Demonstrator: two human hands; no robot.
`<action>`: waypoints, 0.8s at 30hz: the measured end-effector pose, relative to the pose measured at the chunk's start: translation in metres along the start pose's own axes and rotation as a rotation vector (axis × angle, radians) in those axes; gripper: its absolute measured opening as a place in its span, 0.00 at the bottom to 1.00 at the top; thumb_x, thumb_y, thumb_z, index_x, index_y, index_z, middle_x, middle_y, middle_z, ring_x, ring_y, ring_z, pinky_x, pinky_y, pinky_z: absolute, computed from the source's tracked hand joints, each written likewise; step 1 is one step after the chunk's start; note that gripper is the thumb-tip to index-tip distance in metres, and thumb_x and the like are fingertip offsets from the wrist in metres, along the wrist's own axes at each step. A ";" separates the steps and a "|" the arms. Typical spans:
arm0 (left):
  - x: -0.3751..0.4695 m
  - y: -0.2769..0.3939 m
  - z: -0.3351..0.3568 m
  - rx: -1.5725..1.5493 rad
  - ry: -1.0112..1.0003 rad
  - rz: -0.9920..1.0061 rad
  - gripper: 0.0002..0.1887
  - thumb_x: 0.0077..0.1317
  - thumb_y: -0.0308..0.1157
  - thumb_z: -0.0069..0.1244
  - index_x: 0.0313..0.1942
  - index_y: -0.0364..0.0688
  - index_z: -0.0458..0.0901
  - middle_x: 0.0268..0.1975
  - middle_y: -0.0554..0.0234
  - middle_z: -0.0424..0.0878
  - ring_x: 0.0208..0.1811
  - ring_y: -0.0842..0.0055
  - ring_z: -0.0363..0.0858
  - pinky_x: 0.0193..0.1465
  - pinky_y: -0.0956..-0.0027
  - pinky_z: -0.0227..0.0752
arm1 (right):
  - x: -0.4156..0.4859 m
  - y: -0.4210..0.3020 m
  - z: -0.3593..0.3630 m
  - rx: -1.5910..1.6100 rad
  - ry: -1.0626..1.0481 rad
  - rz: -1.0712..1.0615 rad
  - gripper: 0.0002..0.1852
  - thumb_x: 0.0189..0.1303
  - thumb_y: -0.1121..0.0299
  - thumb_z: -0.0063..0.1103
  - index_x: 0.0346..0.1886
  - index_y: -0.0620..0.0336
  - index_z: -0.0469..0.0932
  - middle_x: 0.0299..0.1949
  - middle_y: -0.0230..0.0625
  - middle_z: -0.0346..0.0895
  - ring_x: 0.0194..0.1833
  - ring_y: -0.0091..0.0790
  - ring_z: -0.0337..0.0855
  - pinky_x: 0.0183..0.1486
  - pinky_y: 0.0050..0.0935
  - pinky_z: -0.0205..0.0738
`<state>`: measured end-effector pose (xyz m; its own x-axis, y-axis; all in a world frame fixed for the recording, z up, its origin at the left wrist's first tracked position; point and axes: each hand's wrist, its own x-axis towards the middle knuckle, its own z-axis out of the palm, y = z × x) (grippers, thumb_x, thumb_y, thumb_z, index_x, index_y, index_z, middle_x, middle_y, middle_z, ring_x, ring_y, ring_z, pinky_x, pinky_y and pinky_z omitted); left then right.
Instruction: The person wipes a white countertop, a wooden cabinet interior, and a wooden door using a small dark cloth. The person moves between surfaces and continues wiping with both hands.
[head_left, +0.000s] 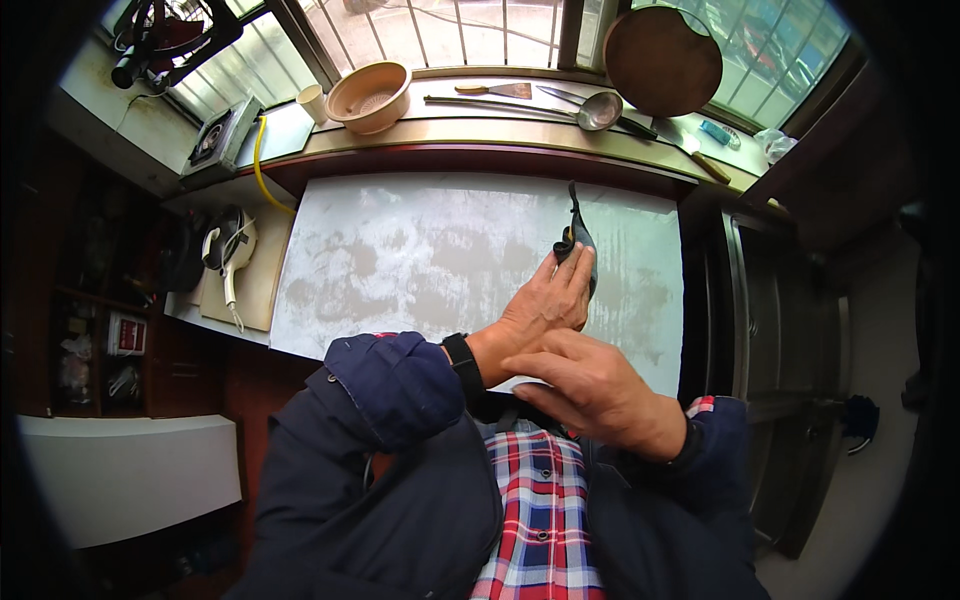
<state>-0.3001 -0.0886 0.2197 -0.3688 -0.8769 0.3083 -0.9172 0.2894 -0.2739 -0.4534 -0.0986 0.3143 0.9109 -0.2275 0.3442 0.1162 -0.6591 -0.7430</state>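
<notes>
My left hand (553, 294) reaches forward across the white, worn tabletop (450, 247), its fingers laid over a dark folded cloth (576, 217). The cloth has a rolled edge, shows a little yellow inside, and a narrow end of it points toward the window. Part of it is hidden beneath my fingers. Close to my chest, my right hand (600, 379) hovers by the left wrist. Its thumb and bent fingers are apart, and nothing shows between them.
On the window ledge are a tan plastic basin (369, 97), a paper cup (310, 103), a scraper (495, 91), a ladle (598, 112), knives (688, 142) and a round board (663, 61). Left are a gas burner (219, 141) and a white electric pot (232, 244).
</notes>
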 end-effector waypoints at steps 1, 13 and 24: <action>0.000 0.000 0.003 0.004 0.016 0.009 0.18 0.68 0.30 0.51 0.51 0.26 0.87 0.73 0.34 0.73 0.74 0.50 0.74 0.66 0.51 0.74 | 0.013 -0.005 0.010 -0.096 0.053 -0.073 0.14 0.60 0.72 0.74 0.49 0.61 0.84 0.46 0.41 0.83 0.46 0.48 0.85 0.50 0.43 0.79; -0.019 0.001 0.006 -0.039 -0.154 0.106 0.26 0.68 0.30 0.51 0.61 0.19 0.80 0.73 0.28 0.68 0.76 0.46 0.66 0.76 0.46 0.65 | 0.049 0.013 0.053 0.224 0.021 -0.024 0.09 0.59 0.75 0.72 0.40 0.63 0.80 0.43 0.45 0.82 0.47 0.51 0.84 0.51 0.44 0.77; -0.046 -0.031 0.036 -0.452 -0.154 -0.090 0.24 0.67 0.34 0.53 0.61 0.32 0.81 0.74 0.42 0.71 0.76 0.53 0.68 0.73 0.53 0.67 | 0.015 0.069 0.031 0.185 0.287 0.221 0.14 0.67 0.75 0.69 0.53 0.67 0.81 0.47 0.46 0.84 0.49 0.50 0.85 0.53 0.39 0.80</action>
<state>-0.2490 -0.0713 0.1816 -0.2893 -0.9430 0.1646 -0.9308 0.3172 0.1814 -0.4197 -0.1256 0.2506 0.7774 -0.5577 0.2911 0.0229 -0.4374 -0.8990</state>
